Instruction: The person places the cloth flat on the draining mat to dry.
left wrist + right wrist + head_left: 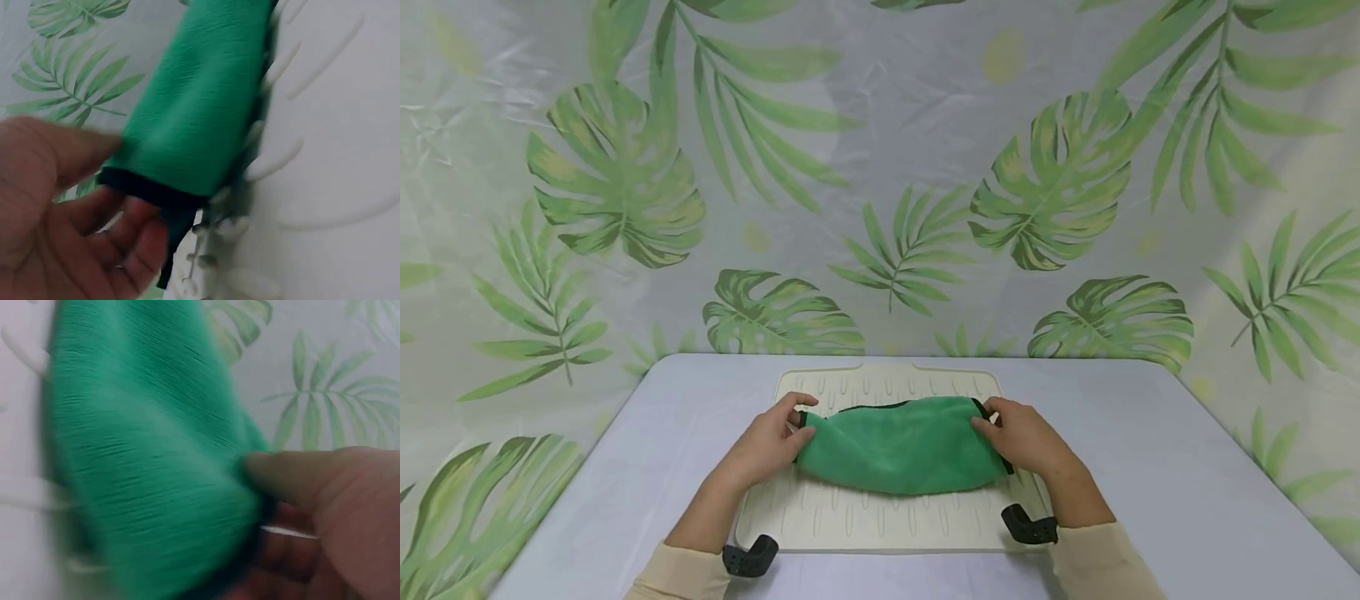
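Note:
A green cloth (898, 450) with dark edging is folded over between two hands, above a cream ribbed mat (880, 529). At its left end the left hand (772, 442) pinches the dark hem between thumb and fingers. The right hand (1021, 432) grips the opposite end, its thumb on the green face. In the left wrist view, the cloth (194, 106) slopes upward away from the left hand (75, 219), whose fingers lie behind the hem. The right wrist view is blurred; there the right hand (337, 506) holds the cloth (150, 450) at its edge.
The mat lies on a table with a white cover (1150, 467). Behind it hangs a leaf-patterned curtain (917, 167). A black wrist device (751, 557) sits at the left wrist, another black device (1028, 525) at the right.

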The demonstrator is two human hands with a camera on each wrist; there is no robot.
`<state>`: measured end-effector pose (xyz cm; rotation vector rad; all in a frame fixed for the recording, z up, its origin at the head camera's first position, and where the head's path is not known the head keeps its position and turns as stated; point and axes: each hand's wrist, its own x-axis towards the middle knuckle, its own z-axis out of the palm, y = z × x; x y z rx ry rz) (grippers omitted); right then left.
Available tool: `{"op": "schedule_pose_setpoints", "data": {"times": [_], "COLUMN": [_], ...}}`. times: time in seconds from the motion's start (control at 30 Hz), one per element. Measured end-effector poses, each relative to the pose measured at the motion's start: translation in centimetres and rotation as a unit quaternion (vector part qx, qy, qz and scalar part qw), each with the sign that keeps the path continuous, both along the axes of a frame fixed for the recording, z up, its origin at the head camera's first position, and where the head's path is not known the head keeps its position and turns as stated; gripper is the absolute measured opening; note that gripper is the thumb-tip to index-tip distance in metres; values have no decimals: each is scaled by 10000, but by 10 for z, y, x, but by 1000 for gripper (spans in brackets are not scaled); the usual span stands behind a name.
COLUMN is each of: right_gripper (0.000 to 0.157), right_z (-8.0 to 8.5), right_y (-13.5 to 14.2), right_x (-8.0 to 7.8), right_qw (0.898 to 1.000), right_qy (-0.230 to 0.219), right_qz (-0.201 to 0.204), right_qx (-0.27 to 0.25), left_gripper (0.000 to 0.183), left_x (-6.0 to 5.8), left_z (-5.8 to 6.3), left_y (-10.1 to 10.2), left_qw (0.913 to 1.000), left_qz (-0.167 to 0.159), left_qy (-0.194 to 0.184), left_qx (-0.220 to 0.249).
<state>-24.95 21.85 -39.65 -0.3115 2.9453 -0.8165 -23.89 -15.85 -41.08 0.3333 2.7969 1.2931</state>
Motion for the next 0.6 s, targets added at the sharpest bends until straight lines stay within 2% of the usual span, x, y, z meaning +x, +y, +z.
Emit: {"op": "schedule_pose_setpoints", "data": {"times": [0.17,0.27,0.33,0.4,0.5,0.6], "right_gripper": [30,37,37,33,28,23], "right_z": [5,7,7,7,6,4], "right_y": [12,18,20,21,18,15], "right_x": [5,7,7,6,2,-1], "right_qw": [9957,9894,9886,9906,9952,9970], "right_qy": [-807,-1235,-1196,-953,-485,-225], "right_qz": [426,699,852,900,713,471], "right_qx": [-153,-302,-342,-383,-467,-576], "left_gripper": [86,95,86,75,61,58], "left_x": [6,10,10,9,6,4], "left_z": [1,2,2,2,1,0], "left_y": [-4,-2,0,1,3,4], "left_qw": [9929,9880,9894,9934,9987,9996], "left_qz": [-753,-941,-862,-665,-350,-214], "left_qy": [-843,-1024,-861,-590,-270,-76], "left_qx": [-369,-674,-786,-723,-257,159]}}
